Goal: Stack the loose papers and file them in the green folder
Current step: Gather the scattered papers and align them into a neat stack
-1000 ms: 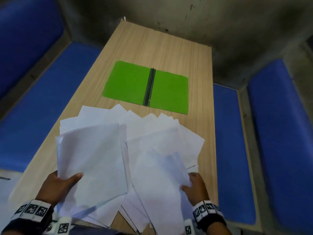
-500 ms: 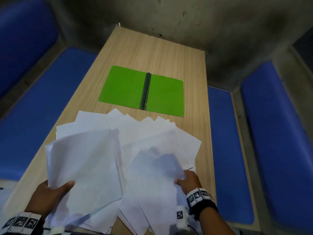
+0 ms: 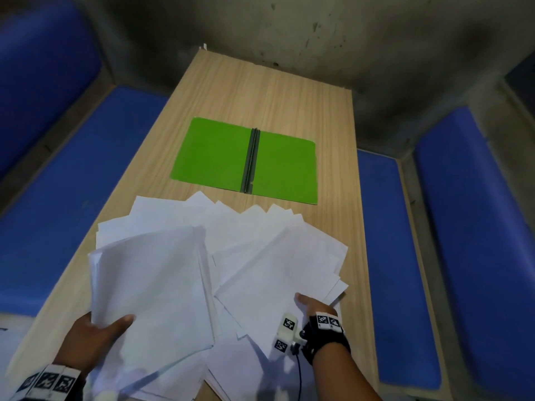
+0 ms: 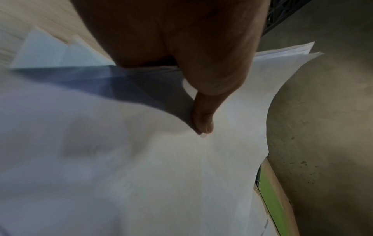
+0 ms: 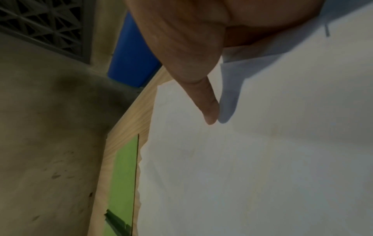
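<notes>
While the green folder (image 3: 244, 160) lies open at twelve o'clock on the table (image 3: 333, 117), the loose papers (image 3: 269, 247) fan across the six o'clock end. Left hand (image 3: 92, 340): grasps a lifted sheaf at its near edge, thumb on top. Right hand (image 3: 315, 311): at five o'clock, thumb laid on the top sheet; fingers hidden, grip cannot be told. Handling, judged: light, limp, slick sheets that slide and crease easily; best gathered by opposite edges, squared, then carried flat.

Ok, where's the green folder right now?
In the head view the green folder lies open and flat mid-table, just beyond the fanned loose papers, untouched by either hand.
</notes>
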